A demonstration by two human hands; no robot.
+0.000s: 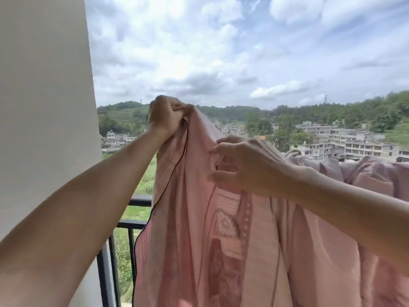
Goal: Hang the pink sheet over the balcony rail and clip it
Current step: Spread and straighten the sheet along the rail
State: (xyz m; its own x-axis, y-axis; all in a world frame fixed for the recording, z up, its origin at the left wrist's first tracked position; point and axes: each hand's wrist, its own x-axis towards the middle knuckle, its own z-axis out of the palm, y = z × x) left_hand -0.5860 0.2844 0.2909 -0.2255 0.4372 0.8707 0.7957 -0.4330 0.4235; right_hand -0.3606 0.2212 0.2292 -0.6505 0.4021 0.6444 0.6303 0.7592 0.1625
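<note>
Where white wall (pixel 44 107) meets black rail (pixel 139 200): pink sheet (pixel 188 240), bunched, w/ both hands.

The pink sheet (pixel 221 229) hides most of the black rail (pixel 132 224); its lower part is cut off by the bottom edge.

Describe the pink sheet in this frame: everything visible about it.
The pink sheet is thin woven-looking cloth with darker pink stripes, a flower motif and a dark piped edge down its left side. It hangs in loose vertical folds in front of the black railing. The left hand grips its top corner in a fist, raised high; the right hand pinches the fabric lower and to the right. Further right, it lies bunched, apparently over the rail. No clip is clearly visible.
</note>
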